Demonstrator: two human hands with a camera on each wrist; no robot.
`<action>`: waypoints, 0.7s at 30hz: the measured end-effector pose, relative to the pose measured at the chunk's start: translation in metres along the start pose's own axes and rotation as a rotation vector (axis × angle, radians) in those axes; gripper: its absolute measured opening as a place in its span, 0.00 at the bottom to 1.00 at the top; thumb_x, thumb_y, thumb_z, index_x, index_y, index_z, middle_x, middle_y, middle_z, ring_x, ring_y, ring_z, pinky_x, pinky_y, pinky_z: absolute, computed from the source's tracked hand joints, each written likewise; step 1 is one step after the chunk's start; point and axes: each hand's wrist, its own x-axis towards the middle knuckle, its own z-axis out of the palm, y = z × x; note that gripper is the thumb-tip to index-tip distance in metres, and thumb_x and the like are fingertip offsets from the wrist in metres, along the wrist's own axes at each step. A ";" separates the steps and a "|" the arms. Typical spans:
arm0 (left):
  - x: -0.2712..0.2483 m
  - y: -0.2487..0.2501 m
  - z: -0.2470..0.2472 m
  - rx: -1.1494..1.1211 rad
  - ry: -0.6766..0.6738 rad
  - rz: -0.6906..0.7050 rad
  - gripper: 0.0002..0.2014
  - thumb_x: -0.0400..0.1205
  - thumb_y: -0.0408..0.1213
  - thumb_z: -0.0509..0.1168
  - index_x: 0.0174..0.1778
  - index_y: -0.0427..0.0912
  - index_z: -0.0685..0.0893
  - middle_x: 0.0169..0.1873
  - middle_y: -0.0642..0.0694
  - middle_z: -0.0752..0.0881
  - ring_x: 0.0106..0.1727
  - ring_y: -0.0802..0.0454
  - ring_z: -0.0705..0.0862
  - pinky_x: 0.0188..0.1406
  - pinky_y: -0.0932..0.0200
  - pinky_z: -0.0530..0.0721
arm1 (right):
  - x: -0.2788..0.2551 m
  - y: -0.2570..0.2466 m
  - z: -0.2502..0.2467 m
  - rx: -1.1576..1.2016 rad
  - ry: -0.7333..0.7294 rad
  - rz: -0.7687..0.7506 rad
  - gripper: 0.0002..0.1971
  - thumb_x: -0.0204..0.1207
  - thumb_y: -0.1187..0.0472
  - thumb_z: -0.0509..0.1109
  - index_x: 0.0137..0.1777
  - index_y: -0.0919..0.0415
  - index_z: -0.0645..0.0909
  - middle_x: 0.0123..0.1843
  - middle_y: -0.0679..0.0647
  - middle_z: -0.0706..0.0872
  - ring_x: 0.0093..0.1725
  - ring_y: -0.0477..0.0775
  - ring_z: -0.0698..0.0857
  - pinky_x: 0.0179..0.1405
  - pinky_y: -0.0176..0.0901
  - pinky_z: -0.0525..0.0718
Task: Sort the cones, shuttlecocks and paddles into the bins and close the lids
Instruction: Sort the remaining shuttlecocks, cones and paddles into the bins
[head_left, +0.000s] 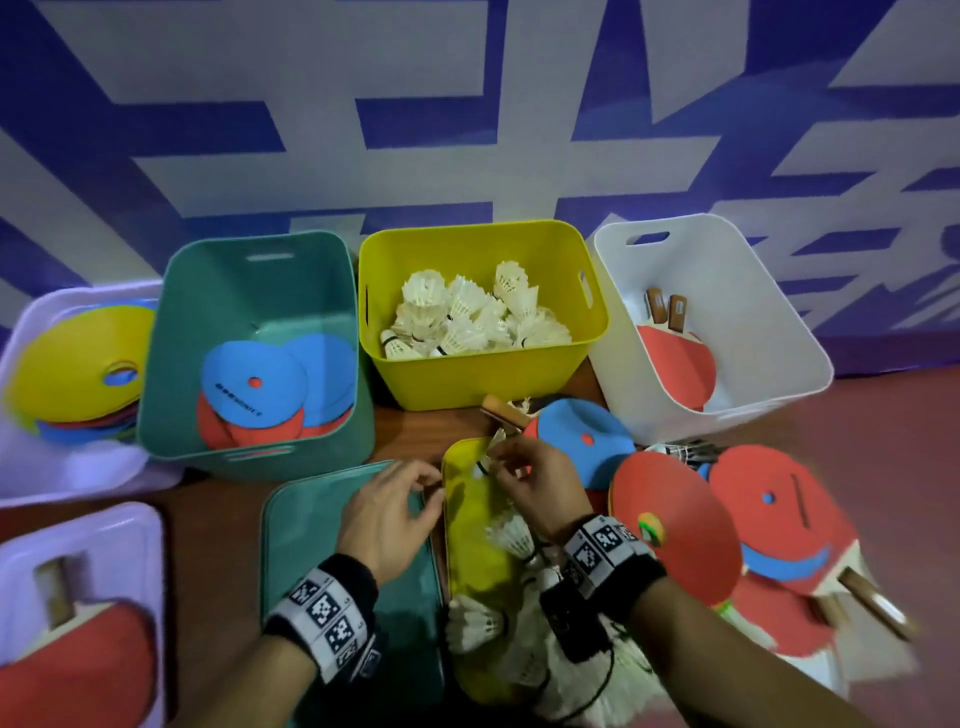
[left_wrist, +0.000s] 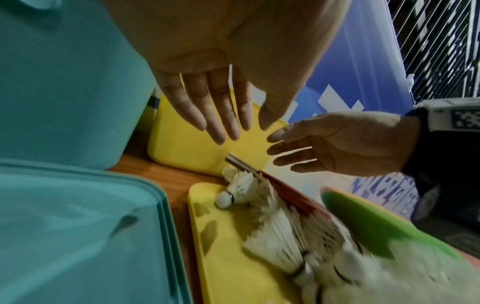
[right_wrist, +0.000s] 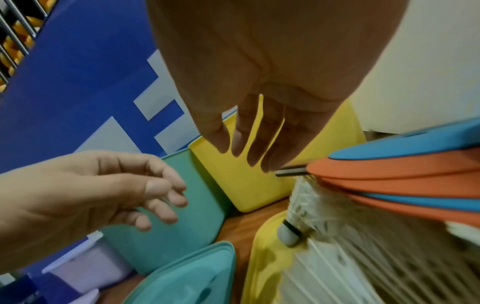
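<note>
Head view: my left hand (head_left: 387, 512) and right hand (head_left: 537, 486) hover over the yellow lid (head_left: 470, 551), fingers loose, gripping nothing. The shuttlecocks (head_left: 511, 535) lie there, probably handy for the yellow bin (head_left: 483, 384).

both hands (head_left: 387, 512) (head_left: 537, 491) empty, fingers loose

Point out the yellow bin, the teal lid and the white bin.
yellow bin (head_left: 470, 382): head view, on its front outer wall.
teal lid (head_left: 301, 525): head view, on its bare top surface left of the left hand.
white bin (head_left: 779, 332): head view, on its right inner wall.
</note>
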 end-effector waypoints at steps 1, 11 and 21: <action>-0.011 -0.001 0.007 0.001 -0.063 -0.010 0.08 0.79 0.55 0.67 0.51 0.59 0.82 0.46 0.64 0.84 0.48 0.63 0.83 0.43 0.58 0.82 | -0.006 0.005 0.002 -0.033 -0.055 0.014 0.11 0.72 0.54 0.73 0.53 0.52 0.89 0.49 0.46 0.92 0.46 0.44 0.89 0.50 0.48 0.87; -0.087 -0.008 0.055 0.078 -0.567 -0.207 0.31 0.70 0.73 0.67 0.65 0.64 0.72 0.46 0.65 0.82 0.48 0.62 0.82 0.49 0.60 0.83 | -0.032 0.020 0.012 -0.598 -0.388 0.067 0.19 0.79 0.51 0.69 0.69 0.48 0.82 0.64 0.57 0.87 0.62 0.61 0.85 0.58 0.53 0.85; -0.095 -0.006 0.075 -0.061 -0.368 -0.271 0.23 0.79 0.46 0.74 0.71 0.58 0.80 0.43 0.65 0.84 0.53 0.60 0.86 0.54 0.61 0.84 | -0.031 0.022 0.023 -0.796 -0.340 0.039 0.09 0.81 0.55 0.66 0.54 0.57 0.84 0.54 0.53 0.86 0.53 0.60 0.87 0.42 0.46 0.82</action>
